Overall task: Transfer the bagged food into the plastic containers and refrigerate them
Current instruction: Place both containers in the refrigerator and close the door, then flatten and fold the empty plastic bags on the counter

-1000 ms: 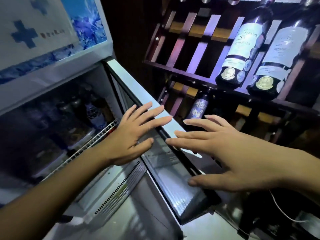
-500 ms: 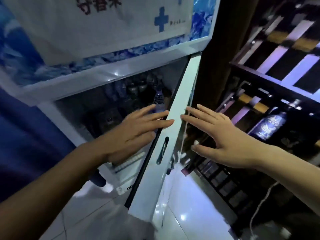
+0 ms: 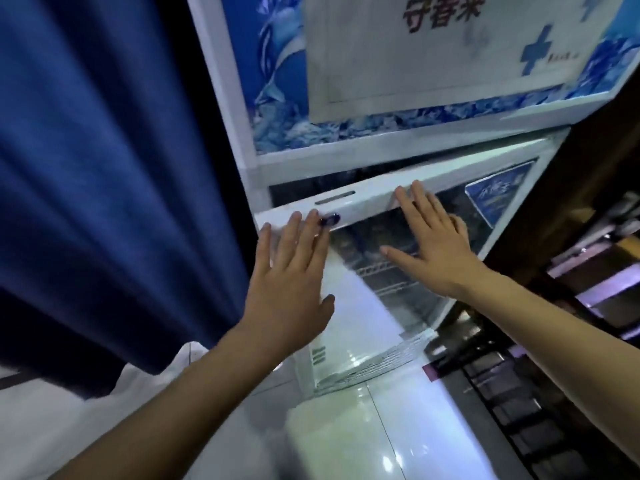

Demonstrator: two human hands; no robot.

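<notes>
1. A person stands at a glass-fronted fridge (image 3: 408, 157), both bare arms stretched forward.
2. The left hand (image 3: 291, 285) lies flat, fingers spread, on the handle end of the glass door (image 3: 367, 202); it grips nothing.
3. The right hand (image 3: 429, 247) is likewise flat and empty, pressed on the pane nearer the hinge.
4. The door's frame edge runs across the view from left to right. A dark gap shows between it and the cabinet, so it seems not fully closed.
5. The plastic containers cannot be made out behind the glass.
6. A blue curtain (image 3: 104, 168) hangs at left.
</notes>
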